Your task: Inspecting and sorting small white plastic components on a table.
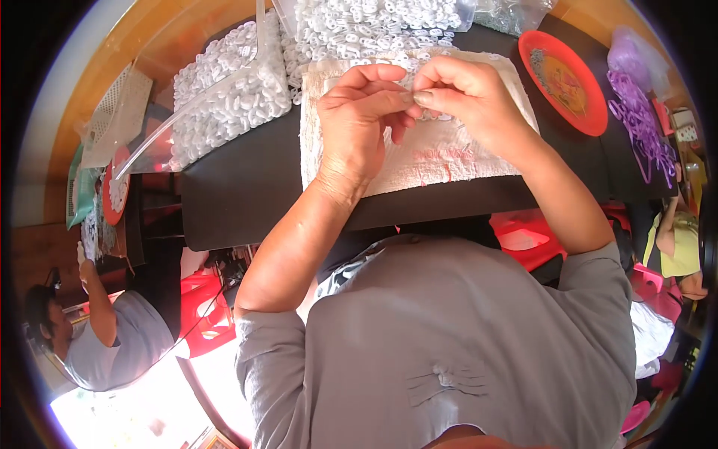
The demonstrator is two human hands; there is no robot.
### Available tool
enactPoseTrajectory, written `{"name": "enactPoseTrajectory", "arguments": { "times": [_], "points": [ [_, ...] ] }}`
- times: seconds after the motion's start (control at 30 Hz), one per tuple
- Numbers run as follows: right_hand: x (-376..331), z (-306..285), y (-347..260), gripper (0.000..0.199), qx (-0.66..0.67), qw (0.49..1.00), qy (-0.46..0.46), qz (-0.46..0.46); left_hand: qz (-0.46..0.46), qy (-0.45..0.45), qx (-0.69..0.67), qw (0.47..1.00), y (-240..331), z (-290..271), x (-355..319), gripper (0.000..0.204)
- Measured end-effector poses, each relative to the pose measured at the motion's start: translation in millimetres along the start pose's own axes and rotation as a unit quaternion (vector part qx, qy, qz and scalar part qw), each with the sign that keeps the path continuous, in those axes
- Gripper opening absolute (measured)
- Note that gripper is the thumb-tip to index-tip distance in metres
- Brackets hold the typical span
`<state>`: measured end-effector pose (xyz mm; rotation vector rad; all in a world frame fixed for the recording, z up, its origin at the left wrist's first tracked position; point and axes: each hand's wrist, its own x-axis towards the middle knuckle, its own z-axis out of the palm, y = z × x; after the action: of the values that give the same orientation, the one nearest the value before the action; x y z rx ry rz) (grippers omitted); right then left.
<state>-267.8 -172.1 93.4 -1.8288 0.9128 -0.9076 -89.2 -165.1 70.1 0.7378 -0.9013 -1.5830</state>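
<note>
My left hand (355, 112) and my right hand (471, 93) meet above a cream towel (419, 168) with red stains, laid over the dark table. Thumb and fingers of both hands are pinched together, tips touching. Whatever lies between them is too small or hidden to make out. Just beyond the fingers, several small white plastic pieces with holes (404, 60) lie on the towel's far part. A large heap of the same white pieces (366, 19) is spread behind it.
At left, a clear plastic bag (232, 101) bulges with white pieces. A red oval plate (591, 97) with small metallic bits sits at right, near purple ribbons (643, 127). One person (123, 337) sits at far left; another person (680, 243) is at far right.
</note>
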Motion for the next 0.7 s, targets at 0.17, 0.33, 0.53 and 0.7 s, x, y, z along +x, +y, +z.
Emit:
{"name": "enactPoseTrajectory", "arguments": {
  "times": [0.17,0.33,0.53,0.7],
  "points": [
    [-1.3,-1.8,1.3,0.004,0.040,0.998,-0.019,0.049,-0.030,0.019,-0.035,0.999,2.5,2.2,0.6,0.021],
    [-9.3,-3.2,4.4,0.003,0.041,0.998,-0.016,0.037,-0.066,0.016,-0.018,0.998,3.7,3.3,-2.0,0.023],
    [-10.6,-1.8,12.5,0.004,0.018,1.000,-0.004,-0.019,-0.121,0.003,-0.037,0.992,4.7,-2.5,-0.1,0.023],
    [-12.8,-5.5,11.8,0.004,-0.004,1.000,0.024,-0.009,-0.125,0.015,0.016,0.992,5.4,4.5,-0.4,0.017]
  ]
}}
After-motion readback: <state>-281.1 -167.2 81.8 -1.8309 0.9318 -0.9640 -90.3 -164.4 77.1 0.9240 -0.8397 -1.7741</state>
